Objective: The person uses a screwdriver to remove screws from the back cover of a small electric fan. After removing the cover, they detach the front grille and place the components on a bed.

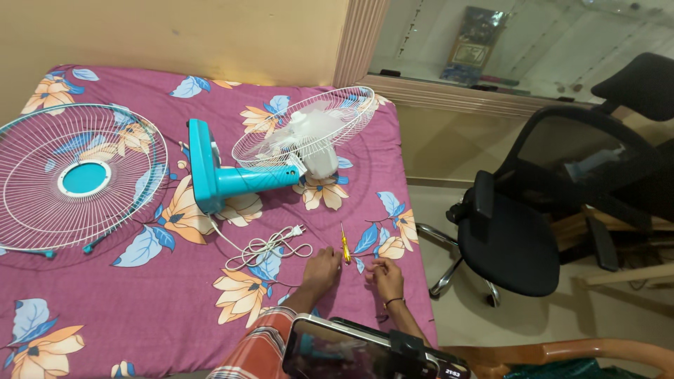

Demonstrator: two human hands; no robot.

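A yellow-handled screwdriver (345,245) lies on the purple floral bedsheet (175,309), right between my hands. My left hand (322,269) rests on the sheet with fingers curled, its tips beside the screwdriver's handle. My right hand (384,276) sits just right of the tool, fingers pinched together; I cannot tell if something small is in them. A teal table fan (232,179) lies on its side farther back, its rear wire guard and white blades (309,130) still on it. The white power cord with plug (270,247) is coiled left of my left hand.
The detached front fan grille (74,175) with a teal centre lies at the left of the bed. A black office chair (547,203) stands right of the bed. A phone on a mount (365,354) sits at the bottom edge. A wall and glass-fronted shelf are behind.
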